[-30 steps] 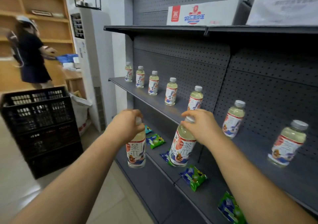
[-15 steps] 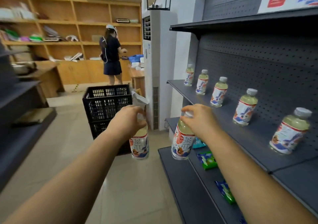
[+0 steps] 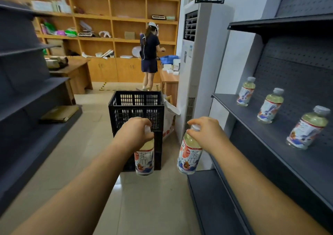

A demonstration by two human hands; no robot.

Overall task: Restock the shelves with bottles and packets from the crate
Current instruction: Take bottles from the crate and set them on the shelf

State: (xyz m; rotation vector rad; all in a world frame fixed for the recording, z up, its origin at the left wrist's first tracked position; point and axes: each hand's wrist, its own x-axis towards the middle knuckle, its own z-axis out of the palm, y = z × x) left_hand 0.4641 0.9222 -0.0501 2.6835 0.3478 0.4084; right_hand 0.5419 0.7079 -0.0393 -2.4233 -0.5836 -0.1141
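Overhead, both caps sit mostly hidden: left hand (image 3: 134,132) curls its fingers over the top of the left bottle (image 3: 144,158); right hand (image 3: 205,132) pinches the neck of the right bottle (image 3: 189,154), its white cap just showing. Both bottles hang upright in the air over the floor (image 3: 75,162), between crate (image 3: 137,112) and shelf (image 3: 266,126). Crate contents: not visible. Three shelf bottles (image 3: 269,105) stand apart in a row near the pegboard back; the front strip of the shelf lies bare. Lower shelf (image 3: 212,198): cut off at frame bottom. Open aisle runs between the two dark racks. Labels: large characters 茶π, red patch, smaller print unreadable. Person at rear (image 3: 149,54): back turned, blurred.
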